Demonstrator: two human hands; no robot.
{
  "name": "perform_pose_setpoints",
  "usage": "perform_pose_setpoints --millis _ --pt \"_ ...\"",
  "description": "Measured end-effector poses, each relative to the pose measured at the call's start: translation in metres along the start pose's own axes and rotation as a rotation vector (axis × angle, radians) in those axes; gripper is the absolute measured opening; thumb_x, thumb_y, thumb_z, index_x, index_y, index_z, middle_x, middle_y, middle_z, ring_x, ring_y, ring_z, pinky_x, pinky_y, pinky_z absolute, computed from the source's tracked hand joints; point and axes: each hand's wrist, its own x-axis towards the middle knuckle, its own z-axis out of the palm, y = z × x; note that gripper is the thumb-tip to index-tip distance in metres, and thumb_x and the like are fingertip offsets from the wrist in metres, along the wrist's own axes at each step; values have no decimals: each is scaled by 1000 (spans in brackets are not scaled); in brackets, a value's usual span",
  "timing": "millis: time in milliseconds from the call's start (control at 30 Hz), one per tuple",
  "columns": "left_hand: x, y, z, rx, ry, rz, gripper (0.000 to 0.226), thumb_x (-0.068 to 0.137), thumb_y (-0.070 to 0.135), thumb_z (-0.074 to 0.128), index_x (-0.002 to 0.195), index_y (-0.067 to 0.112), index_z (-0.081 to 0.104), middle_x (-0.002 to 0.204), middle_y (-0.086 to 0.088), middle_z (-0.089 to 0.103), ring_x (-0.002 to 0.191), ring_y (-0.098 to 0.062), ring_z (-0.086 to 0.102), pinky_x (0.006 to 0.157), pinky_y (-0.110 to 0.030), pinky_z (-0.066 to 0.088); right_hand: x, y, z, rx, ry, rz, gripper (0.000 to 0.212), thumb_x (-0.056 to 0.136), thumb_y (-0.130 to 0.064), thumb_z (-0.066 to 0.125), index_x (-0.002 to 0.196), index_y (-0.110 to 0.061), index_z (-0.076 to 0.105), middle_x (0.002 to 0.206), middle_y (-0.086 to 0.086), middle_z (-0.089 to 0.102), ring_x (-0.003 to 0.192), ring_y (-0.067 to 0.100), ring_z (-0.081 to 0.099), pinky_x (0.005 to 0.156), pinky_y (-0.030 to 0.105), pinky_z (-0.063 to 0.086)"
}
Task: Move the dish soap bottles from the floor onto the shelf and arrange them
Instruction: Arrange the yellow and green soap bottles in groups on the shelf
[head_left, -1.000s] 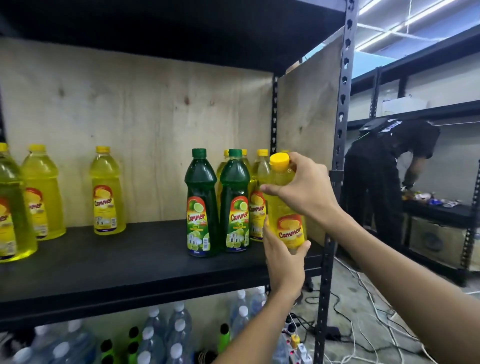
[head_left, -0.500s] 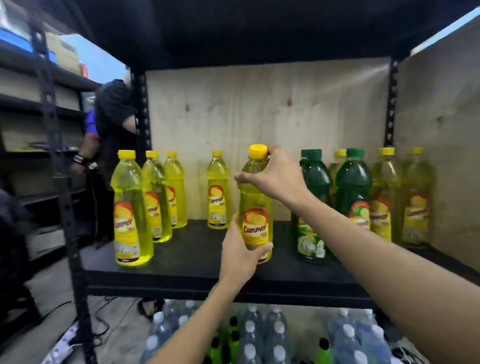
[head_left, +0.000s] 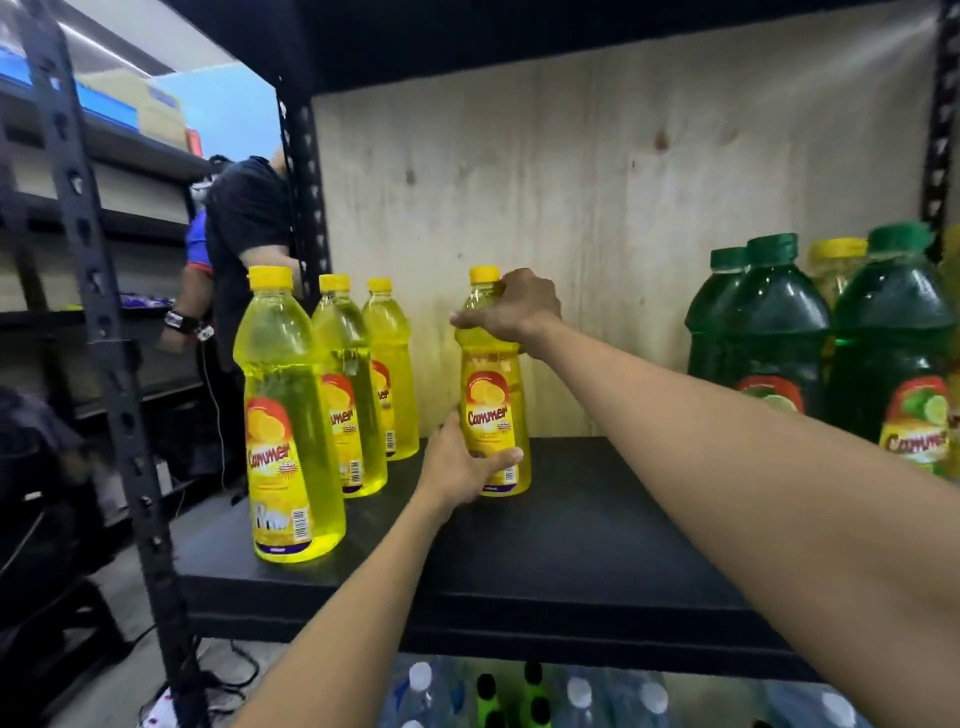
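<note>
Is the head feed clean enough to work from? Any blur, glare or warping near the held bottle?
Head view: the held yellow bottle is sharp, label legible, no strong glare; head view: wide-angle warping bows the left upright and swells the green bottles at the right edge; head view: the water bottles below the shelf are soft.

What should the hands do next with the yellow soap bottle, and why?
Probably slide the held bottle left to join the row of three yellow bottles: it seems to stand upright on the shelf apart from them, right hand gripping its neck, left hand its base.
</note>
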Motion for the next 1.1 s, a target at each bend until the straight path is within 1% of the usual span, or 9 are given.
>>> perform_pose_setpoints --millis 400,567,633,700,767,800,900,1033,1100 --pt "6 -7 -3 -33 64 -12 98 67 38 89 147 21 36 139 -7 53 129 -27 52 104 -50 48 -2 -2 16 70 -10 0 75 64 -55 85 122 -12 64 124 10 66 117 29 60 95 38 52" --pt "-26 17 -4 121 221 34 119 69 36 89 159 19 13 149 -18 31 125 -25 47 104 -31 38 -36 1 -21 138 -209 94 73 67 -39 89 126 -11 57 133 9 61 123 25 57 99 32 49" --pt "-48 36 -1 162 399 182 109 71 38 86 157 22 21 143 -17 35 129 -33 43 105 -40 37 -61 11 -64 111 -123 6 73 67 -33 89 132 -18 57 130 6 63 118 21 60 96 29 50" --pt "-73 63 12 97 519 433 77 79 40 77 145 32 39 127 -1 42 115 -21 50 96 -39 45 -87 29 -121 67 62 -136 43 70 -31 84 111 -26 71 103 -2 74 93 10 69 83 26 54" --pt "-101 101 33 -11 453 671 44 87 39 67 128 40 52 112 13 46 97 -5 55 83 -28 51 -108 51 -179 46 307 -206 12 72 -27 75 84 -27 73 73 -9 73 65 -3 65 67 18 52" --pt "-116 123 46 -51 364 761 34 88 37 65 120 42 55 107 17 49 92 -3 58 78 -24 52 -115 63 -208 35 456 -192 6 72 -27 70 77 -26 70 66 -10 71 61 -4 63 64 17 50" --pt "-152 187 96 -131 58 836 23 86 32 66 106 43 60 98 20 59 85 -1 65 70 -17 51 -114 106 -277 -23 739 -19 14 73 -28 66 87 -23 69 81 -9 70 85 12 67 78 27 50" --pt "-169 243 166 -199 -218 597 29 82 24 72 106 38 65 96 19 67 83 4 66 72 -16 53 -91 164 -326 -105 572 292 53 76 -32 75 124 -17 59 120 10 66 116 29 60 101 38 47" --pt "-169 256 192 -210 -327 450 35 81 21 74 113 32 65 98 16 68 82 3 66 71 -14 55 -83 182 -332 -3 382 344 63 77 -29 78 134 -14 55 119 9 67 112 26 63 101 39 49"
